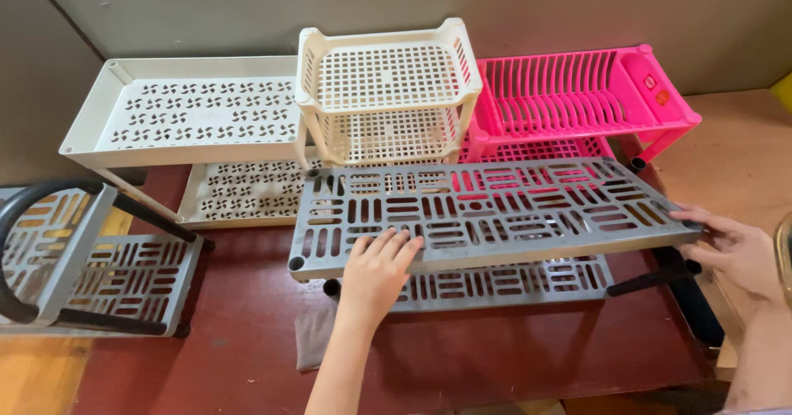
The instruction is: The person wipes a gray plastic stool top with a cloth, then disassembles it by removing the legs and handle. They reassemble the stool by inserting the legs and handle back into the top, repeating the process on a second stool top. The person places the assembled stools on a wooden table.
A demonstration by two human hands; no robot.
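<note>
Your left hand [378, 268] lies flat with fingers spread on the grey slotted shelf [487, 209], while your right hand [737, 250] grips its right end above the dark red worktop [495, 357].

Single head view, looking down and forward from above near table edge; close range; grey slotted shelf [487, 209] centre frame, wall [412, 2] behind racks.

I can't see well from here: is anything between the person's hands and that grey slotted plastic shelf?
Nothing visible. The left hand lies flat on the top grey slotted plastic shelf near its front edge, and the right hand touches its right end.
</note>
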